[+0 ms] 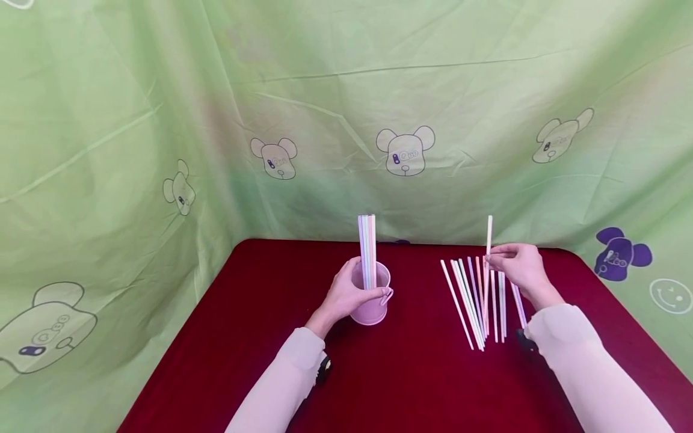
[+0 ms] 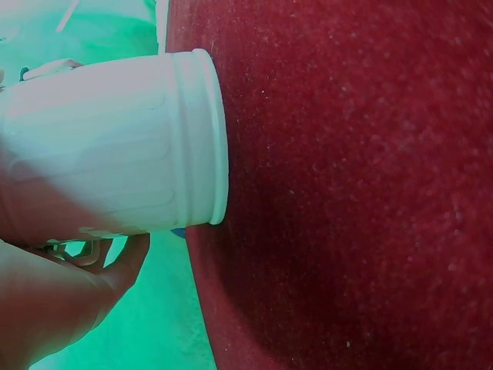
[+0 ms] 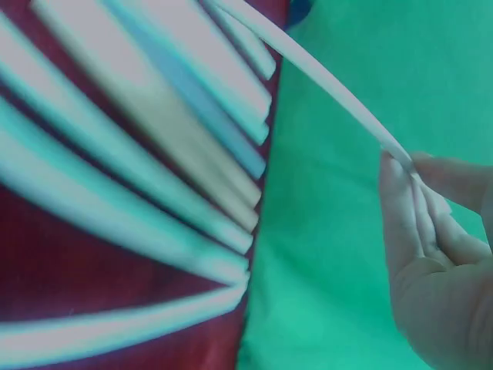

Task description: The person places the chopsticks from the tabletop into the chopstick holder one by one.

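Note:
In the head view my left hand (image 1: 346,291) grips a small pink cup (image 1: 370,314) with a little handle (image 1: 387,296) on its side. A bundle of pastel straws (image 1: 367,249) stands upright in the cup, rising well above the rim. The left wrist view shows the cup's ribbed side (image 2: 115,139) and its base close to the red cloth. At the right, my right hand (image 1: 521,266) pinches a pale straw (image 1: 489,231) between thumb and fingertips near its middle. That straw (image 3: 323,77) slants over the others in the right wrist view.
Several straws (image 1: 460,300) in pale, orange and purple tones lie side by side on the red cloth (image 1: 422,373) under and left of my right hand. A green curtain (image 1: 335,108) with bear faces hangs behind the table and along its sides.

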`<state>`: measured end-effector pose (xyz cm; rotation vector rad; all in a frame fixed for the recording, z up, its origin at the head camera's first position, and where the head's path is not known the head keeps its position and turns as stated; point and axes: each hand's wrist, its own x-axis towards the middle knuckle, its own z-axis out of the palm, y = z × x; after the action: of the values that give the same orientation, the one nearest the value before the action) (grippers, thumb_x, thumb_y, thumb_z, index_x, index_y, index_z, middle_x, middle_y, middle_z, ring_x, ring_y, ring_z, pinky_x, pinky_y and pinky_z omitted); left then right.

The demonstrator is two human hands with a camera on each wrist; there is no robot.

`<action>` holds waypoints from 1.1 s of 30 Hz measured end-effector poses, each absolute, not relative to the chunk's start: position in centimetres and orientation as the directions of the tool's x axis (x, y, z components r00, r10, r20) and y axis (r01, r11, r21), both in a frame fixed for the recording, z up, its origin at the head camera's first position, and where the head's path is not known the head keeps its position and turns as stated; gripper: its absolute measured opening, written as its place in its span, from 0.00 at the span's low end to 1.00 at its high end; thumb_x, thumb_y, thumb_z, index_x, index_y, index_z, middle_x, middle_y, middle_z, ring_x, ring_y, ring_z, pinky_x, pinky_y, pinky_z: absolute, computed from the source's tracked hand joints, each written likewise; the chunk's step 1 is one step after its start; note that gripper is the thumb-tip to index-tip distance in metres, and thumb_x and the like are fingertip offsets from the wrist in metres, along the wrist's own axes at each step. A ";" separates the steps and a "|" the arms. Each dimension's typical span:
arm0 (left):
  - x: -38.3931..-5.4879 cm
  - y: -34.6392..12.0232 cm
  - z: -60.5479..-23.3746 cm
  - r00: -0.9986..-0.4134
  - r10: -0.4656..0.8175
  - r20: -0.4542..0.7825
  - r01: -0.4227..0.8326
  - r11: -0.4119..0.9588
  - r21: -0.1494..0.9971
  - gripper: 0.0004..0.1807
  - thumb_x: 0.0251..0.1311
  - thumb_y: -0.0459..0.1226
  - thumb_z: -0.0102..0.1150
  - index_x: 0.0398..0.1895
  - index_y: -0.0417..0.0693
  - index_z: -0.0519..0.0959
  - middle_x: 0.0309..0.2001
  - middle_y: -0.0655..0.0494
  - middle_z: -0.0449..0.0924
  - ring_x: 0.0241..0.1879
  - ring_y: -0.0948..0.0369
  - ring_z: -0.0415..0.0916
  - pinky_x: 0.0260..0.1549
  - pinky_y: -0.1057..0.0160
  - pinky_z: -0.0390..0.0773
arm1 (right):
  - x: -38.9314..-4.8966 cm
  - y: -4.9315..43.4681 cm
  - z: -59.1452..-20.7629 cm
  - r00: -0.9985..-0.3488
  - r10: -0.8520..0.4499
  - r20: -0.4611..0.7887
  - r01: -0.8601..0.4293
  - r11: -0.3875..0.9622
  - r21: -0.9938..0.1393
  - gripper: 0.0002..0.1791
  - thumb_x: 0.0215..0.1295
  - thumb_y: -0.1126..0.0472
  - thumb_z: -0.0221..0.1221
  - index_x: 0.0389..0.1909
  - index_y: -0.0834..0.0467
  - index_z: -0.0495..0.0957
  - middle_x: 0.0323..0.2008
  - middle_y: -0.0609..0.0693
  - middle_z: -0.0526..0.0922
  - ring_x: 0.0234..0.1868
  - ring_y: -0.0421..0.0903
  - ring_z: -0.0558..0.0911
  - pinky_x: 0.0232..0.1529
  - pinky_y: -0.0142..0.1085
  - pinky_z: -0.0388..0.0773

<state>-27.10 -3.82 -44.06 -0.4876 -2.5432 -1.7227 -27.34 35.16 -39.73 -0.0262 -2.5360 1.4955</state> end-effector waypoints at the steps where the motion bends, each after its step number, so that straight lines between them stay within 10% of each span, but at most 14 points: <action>1: -27.1 -3.8 -44.0 -0.951 0.240 0.198 0.272 0.336 0.902 0.46 0.44 0.51 0.81 0.68 0.56 0.71 0.61 0.55 0.74 0.60 0.55 0.73 0.60 0.44 0.75 | -27.4 34.6 -39.4 -0.978 0.113 0.177 -0.102 0.481 -0.870 0.20 0.70 0.67 0.62 0.53 0.81 0.75 0.32 0.51 0.89 0.29 0.31 0.86 0.35 0.27 0.83; 9: -27.2 -3.8 -44.0 -0.951 0.238 0.197 0.269 0.323 0.907 0.46 0.44 0.49 0.81 0.69 0.55 0.70 0.62 0.55 0.74 0.60 0.55 0.73 0.58 0.45 0.77 | -28.4 29.4 -36.7 -0.936 0.131 0.327 -0.260 0.368 -0.893 0.19 0.69 0.67 0.64 0.53 0.78 0.77 0.31 0.39 0.87 0.30 0.31 0.86 0.36 0.24 0.82; 33: -27.3 -3.8 -44.2 -0.950 0.233 0.206 0.279 0.345 0.896 0.46 0.43 0.51 0.82 0.68 0.54 0.72 0.60 0.55 0.75 0.59 0.56 0.74 0.60 0.48 0.75 | -29.3 17.5 -33.4 -0.833 0.157 0.530 -0.517 0.121 -0.848 0.12 0.65 0.71 0.67 0.44 0.75 0.81 0.34 0.61 0.88 0.30 0.40 0.88 0.39 0.34 0.86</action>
<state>-27.30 -3.82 -44.21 -0.4842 -2.5413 -1.7072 -29.25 17.46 -33.43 0.3470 -1.9037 1.7631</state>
